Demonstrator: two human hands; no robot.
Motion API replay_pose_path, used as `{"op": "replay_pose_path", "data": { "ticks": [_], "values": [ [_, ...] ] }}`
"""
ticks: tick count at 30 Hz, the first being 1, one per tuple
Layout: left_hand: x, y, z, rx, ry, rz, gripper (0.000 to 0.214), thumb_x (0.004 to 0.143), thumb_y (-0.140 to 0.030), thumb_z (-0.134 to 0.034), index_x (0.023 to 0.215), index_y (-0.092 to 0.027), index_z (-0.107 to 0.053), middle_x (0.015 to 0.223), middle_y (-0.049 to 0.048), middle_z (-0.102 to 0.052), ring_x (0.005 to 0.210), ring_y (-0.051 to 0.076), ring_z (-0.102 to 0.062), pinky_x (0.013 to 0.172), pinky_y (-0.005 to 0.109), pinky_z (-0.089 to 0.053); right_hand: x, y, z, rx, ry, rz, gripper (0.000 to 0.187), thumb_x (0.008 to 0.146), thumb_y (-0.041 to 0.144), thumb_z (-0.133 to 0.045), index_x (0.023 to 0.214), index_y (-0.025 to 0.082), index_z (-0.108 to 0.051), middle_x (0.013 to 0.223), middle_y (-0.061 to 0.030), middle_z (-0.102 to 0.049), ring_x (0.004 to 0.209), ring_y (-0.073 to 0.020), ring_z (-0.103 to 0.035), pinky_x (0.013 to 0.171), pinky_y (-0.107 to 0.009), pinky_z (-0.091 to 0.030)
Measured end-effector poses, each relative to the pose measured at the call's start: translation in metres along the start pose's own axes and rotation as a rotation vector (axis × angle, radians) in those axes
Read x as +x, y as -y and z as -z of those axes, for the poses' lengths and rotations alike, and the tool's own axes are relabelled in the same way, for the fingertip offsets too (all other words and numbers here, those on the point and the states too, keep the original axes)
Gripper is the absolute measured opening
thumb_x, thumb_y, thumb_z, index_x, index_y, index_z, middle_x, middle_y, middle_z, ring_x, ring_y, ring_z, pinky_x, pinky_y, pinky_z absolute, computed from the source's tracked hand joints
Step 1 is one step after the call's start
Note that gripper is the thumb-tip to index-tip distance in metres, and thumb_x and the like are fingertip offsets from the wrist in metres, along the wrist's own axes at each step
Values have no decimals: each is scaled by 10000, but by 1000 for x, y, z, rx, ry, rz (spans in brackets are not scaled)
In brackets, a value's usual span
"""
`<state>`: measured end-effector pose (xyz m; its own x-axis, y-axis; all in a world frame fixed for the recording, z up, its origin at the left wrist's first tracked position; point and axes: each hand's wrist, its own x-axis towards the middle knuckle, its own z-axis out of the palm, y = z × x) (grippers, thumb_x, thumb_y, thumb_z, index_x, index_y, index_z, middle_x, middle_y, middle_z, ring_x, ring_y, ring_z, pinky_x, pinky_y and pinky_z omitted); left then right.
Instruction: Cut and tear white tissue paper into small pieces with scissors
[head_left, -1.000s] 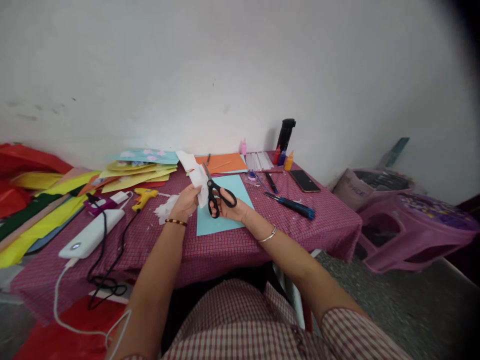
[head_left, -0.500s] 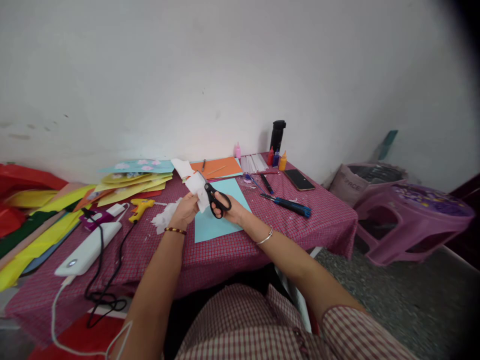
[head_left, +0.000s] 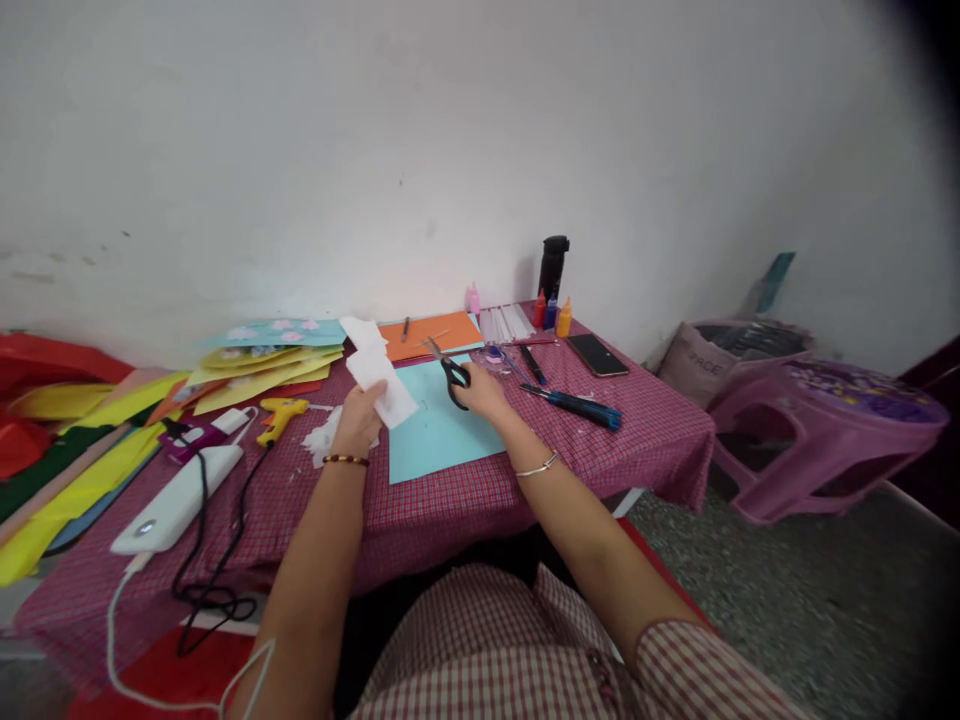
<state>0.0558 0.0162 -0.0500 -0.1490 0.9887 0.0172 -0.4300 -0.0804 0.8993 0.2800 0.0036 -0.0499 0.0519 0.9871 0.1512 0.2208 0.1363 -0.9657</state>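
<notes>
Scissors [head_left: 449, 369] shifted right, pointing forward-left, long axis diagonal.

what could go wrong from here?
Possible snag: the white cable from the power bank passes at the left forearm; a backward pull might drag it.
Possible nick: the right hand holds scissors near the light-blue sheet.
Possible scorch: the yellow glue gun points toward white paper scraps; whether it's hot, I can't tell.
</notes>
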Motion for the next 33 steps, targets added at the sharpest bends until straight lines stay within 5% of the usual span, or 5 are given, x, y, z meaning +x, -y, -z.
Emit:
{"op": "replay_pose_path", "data": {
  "ticks": [5,17,22,27,33],
  "values": [
    [0,-4,1,22,-69,-27,307,576,-174,-802,838,-155,-643,653,-10,-684,573,138,-623,594,259,-524,-1,-6,4,-185,-80,98,198,712,154,-683,908,157,-657,1174,-167,-611,1296,-361,-437,1120,-500,-264],
    [-15,7,-15,344,154,-100,482,526,-324,-826,938,-116,-687,779,51,-713,625,175,-621,596,292,-492,24,22,-42,33,230,236,396,855,351,-610,1210,184,-556,1079,-71,-677,887,-158,-647,726,-283,-545],
    [-16,7,-16,554,156,-194,234,583,-277,-753,753,-151,-651,633,-23,-587,626,146,-525,561,247,-386,15,8,-42,18,-2,428,619,765,238,-677,1345,194,-466,1282,-130,-552,1000,-196,-596,851,-345,-527],
    [-14,7,-17,687,127,-260,221,560,-192,-711,529,-176,-492,528,-58,-394,600,115,-368,540,241,-268,7,-6,-39,-153,-65,647,426,827,230,-597,1252,218,-561,1230,-111,-573,1052,-218,-579,894,-382,-522],
    [-15,12,-15,701,196,-99,235,571,-235,-675,790,-160,-630,616,-31,-569,568,146,-494,526,252,-335,7,-3,-43,-228,-109,734,295,862,192,-537,1146,182,-617,1124,-106,-618,1070,-214,-579,969,-385,-490]
  ]
}}
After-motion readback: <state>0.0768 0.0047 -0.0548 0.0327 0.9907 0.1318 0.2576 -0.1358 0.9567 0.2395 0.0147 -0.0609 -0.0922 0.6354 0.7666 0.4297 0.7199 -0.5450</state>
